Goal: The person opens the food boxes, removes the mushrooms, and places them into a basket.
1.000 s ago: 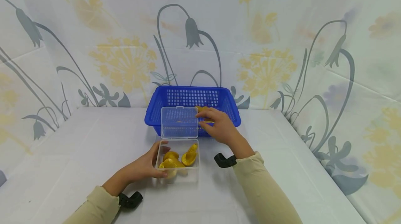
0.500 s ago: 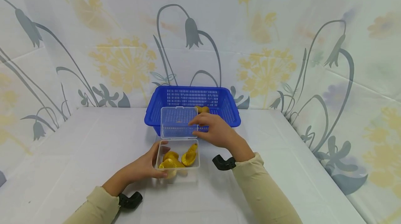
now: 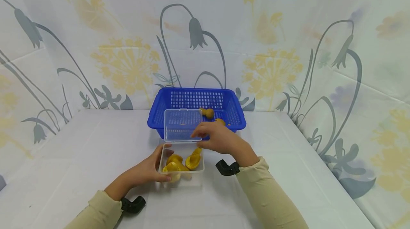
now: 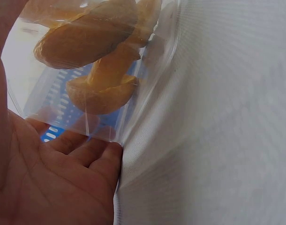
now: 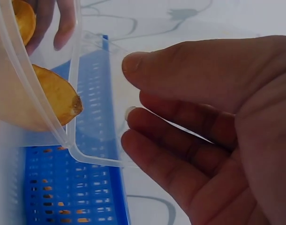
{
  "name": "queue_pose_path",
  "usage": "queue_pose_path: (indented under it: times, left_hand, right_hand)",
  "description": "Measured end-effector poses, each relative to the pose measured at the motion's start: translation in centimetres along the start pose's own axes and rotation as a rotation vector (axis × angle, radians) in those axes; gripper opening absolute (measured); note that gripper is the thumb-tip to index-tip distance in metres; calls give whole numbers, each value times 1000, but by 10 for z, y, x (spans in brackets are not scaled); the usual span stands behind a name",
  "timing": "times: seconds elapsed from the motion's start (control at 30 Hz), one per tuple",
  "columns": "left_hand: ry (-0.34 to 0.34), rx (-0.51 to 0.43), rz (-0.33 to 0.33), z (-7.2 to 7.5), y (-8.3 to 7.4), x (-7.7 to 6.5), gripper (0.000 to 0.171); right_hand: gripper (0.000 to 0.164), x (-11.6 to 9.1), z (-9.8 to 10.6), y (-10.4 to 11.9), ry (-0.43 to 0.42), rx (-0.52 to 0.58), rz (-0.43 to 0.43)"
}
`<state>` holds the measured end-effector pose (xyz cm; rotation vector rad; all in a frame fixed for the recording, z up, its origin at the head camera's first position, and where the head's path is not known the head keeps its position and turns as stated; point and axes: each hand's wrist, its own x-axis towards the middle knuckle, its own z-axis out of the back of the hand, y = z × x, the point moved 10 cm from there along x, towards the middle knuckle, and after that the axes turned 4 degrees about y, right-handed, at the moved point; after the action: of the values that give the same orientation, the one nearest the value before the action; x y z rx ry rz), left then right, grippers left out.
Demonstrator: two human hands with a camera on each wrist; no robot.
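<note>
A clear plastic box (image 3: 182,180) stands on the table with its lid (image 3: 183,126) flipped back toward the basket. Several yellow mushrooms (image 3: 193,161) lie inside; in the left wrist view a mushroom (image 4: 103,91) shows through the wall. My left hand (image 3: 148,168) holds the box at its left side, thumb at the front and fingers round the back corner. My right hand (image 3: 221,138) hovers at the box's back right corner, its loosely bent fingers overlapping the lid. In the right wrist view nothing sits between the thumb and fingers (image 5: 154,159).
Behind the box stands a blue perforated basket (image 3: 238,115) with more mushrooms (image 3: 209,113) inside, partly hidden by the lid and my right hand. A white cloth covers the table (image 3: 96,143), and a flower-printed sheet (image 3: 141,19) hangs behind.
My right hand has drawn back from over the basket toward the box's back right corner, uncovering mushrooms in the basket. The left hand and box have stayed put.
</note>
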<state>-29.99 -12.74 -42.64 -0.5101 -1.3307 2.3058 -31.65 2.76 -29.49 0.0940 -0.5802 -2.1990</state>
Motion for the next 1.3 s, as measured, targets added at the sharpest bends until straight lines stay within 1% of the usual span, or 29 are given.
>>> queue_pose_path:
  times: [0.13, 0.37, 0.53, 0.87, 1.1, 1.3]
  left_hand:
    - [7, -10, 9, -1, 1, 0, 107]
    - [5, -8, 23, 0, 0, -1, 108]
    - [1, -1, 17, 1, 0, -1, 108]
    - [3, -8, 11, 1, 2, 1, 108]
    - [6, -12, 19, 0, 3, 1, 108]
    - [7, -25, 14, 0, 2, 0, 107]
  right_hand:
    - [18, 1, -6, -1, 43, 10, -16]
    - [18, 2, -13, -1, 97, -29, -40]
    - [19, 3, -19, -2, 123, -4, -43]
    - [17, 6, -27, -7, 162, -64, -81]
    - [16, 5, -27, -5, 167, -59, -87]
    - [17, 6, -33, -6, 179, -78, -87]
